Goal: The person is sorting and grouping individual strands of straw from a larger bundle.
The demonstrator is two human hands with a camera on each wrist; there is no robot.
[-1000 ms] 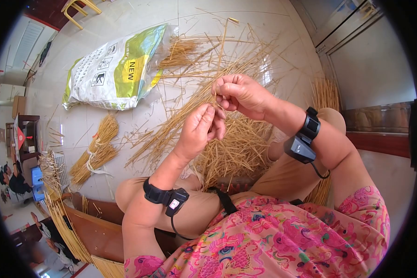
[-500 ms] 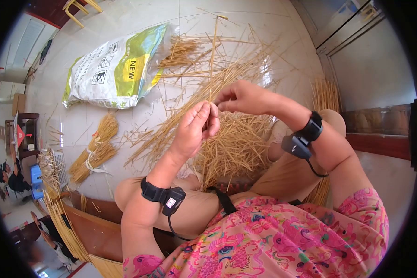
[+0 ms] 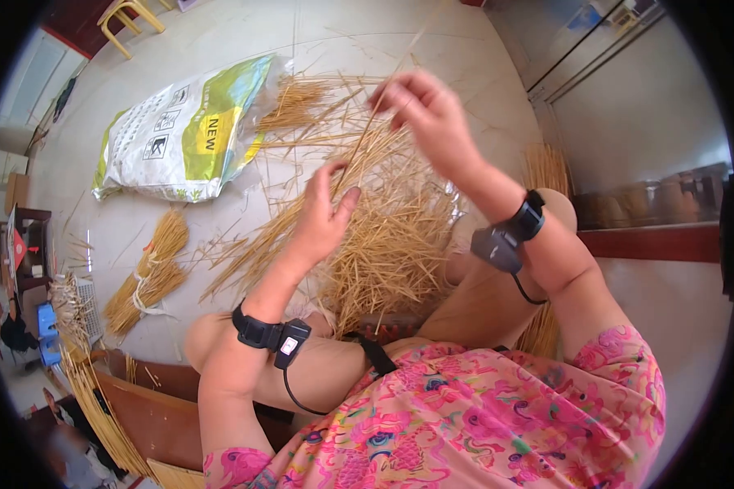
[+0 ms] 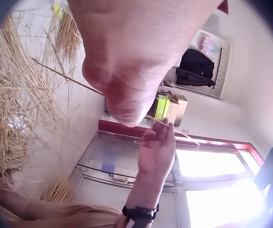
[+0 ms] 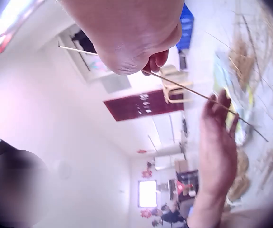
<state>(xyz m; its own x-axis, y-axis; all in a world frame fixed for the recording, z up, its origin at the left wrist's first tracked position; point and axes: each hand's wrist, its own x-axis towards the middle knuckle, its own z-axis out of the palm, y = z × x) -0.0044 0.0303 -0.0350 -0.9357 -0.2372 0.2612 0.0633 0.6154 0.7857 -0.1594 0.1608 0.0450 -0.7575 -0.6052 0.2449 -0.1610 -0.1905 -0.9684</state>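
A long thin straw (image 3: 416, 39) slants between the two hands. Fingertips of the right hand (image 3: 436, 118) pinch it, also seen on the right hand (image 4: 154, 154) in the left wrist view. Thumb and forefinger of the left hand (image 3: 322, 220) are spread apart, with the straw's lower part passing beside them. In the right wrist view the straw (image 5: 184, 87) crosses the fingers of the left hand (image 5: 218, 156), its dark end sticking out beyond them. Below both hands lies a heap of loose straw (image 3: 387, 253) on the floor.
A green and white bag (image 3: 183, 130) lies at the upper left, above a tied straw bundle (image 3: 151, 273). More straw (image 3: 546, 167) stands by the metal door (image 3: 644, 122). A yellow stool (image 3: 130, 24) is at the top left; a wooden box (image 3: 151, 407) sits lower left.
The right hand has moved up and away from the left, with the straw in its fingers. The left thumb and forefinger, pinched together before, have parted. The head view has shifted slightly.
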